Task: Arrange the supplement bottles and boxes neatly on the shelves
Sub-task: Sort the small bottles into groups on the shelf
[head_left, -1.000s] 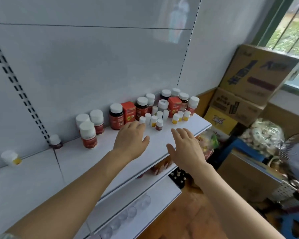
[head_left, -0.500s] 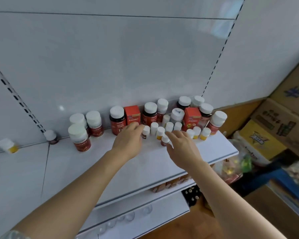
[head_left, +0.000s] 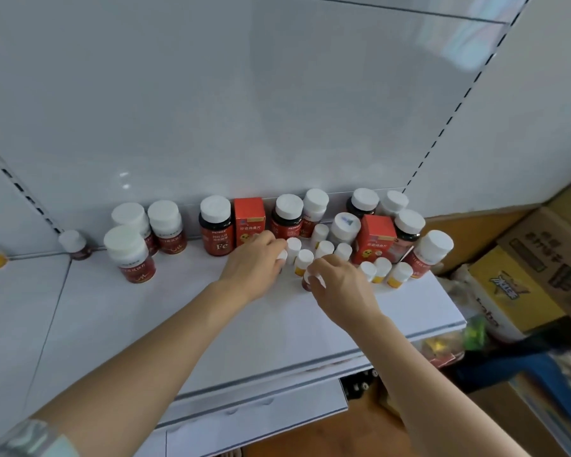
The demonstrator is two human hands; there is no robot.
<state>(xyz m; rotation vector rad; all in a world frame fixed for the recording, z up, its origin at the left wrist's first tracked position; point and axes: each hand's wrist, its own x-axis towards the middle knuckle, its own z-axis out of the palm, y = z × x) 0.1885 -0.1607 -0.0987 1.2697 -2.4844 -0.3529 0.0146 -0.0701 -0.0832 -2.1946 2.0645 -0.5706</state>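
Bottles crowd our white shelf (head_left: 277,324) beside two red boxes (head_left: 249,219); one label reads "Fe" (head_left: 216,230). Our left hand (head_left: 254,263) pinches a small white-capped bottle (head_left: 282,255); our right hand (head_left: 340,285) grips another (head_left: 309,278).

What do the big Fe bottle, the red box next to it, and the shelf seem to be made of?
Fe bottle: dark, glossy, probably tinted plastic or glass, with a matte white plastic-looking cap. Red box: printed cardboard by its flat faces and sharp folded edges. Shelf: smooth white, likely painted metal; it shows a soft sheen.
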